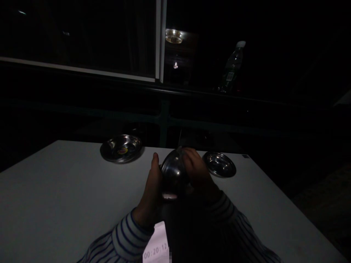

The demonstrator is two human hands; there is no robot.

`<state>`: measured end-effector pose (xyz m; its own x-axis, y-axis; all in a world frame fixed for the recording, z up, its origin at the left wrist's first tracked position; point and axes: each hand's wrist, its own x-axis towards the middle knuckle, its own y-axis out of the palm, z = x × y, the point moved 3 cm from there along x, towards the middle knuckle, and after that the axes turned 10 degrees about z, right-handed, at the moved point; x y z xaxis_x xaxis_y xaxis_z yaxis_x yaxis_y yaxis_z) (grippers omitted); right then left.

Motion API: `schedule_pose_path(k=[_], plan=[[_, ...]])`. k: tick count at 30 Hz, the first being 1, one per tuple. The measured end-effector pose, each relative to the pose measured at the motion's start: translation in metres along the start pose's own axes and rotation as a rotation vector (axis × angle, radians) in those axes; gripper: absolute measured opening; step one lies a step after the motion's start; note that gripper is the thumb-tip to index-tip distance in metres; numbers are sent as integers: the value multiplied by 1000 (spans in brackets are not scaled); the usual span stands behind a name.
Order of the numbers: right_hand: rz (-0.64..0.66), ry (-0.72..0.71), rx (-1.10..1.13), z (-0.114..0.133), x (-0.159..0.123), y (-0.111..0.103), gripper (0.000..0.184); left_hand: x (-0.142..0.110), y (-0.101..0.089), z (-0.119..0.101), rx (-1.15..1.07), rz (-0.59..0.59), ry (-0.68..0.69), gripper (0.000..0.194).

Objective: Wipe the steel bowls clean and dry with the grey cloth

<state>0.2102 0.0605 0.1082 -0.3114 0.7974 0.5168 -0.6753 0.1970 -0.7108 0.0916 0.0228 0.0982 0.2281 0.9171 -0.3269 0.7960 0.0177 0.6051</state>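
Together, the left hand [153,186] and the right hand [199,172] grip a shiny metal bowl [173,171] over a white table [68,197], between a wide dish [120,149] and a smaller dish [219,164]; the smooth curve could slip if either hold loosens.

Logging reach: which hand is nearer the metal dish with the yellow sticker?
Left: the left hand is just right of that dish; the right hand, farther right.

Metal bowl [173,175] above a table [68,193]
Left hand [151,188] and right hand [199,173] hold it; left dish [131,144] and right dish [219,165] flank it.
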Motion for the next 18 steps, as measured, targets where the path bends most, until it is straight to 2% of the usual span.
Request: schedule_pose_path(k=[2, 4, 8, 11, 16, 18], plan=[[-37, 77, 50, -5, 2, 0, 33, 0, 0, 0, -1, -10, 8, 58], [-34, 44, 11, 0, 2, 4, 34, 1, 0, 0, -31, -3, 8, 58], [4, -209, -217, 29, -6, 20, 35, 2, 0, -4, -130, 31, 9, 53], [35, -321, -364, 42, -14, 32, 35, 2, -1, -9, -203, 7, 15, 44], [15, -497, -483, 43, -30, 39, 38, 4, -4, -14, -266, -7, 120, 30], [13, -573, -524, 39, -38, 41, 37, 5, -5, -13, -247, 6, 119, 27]])
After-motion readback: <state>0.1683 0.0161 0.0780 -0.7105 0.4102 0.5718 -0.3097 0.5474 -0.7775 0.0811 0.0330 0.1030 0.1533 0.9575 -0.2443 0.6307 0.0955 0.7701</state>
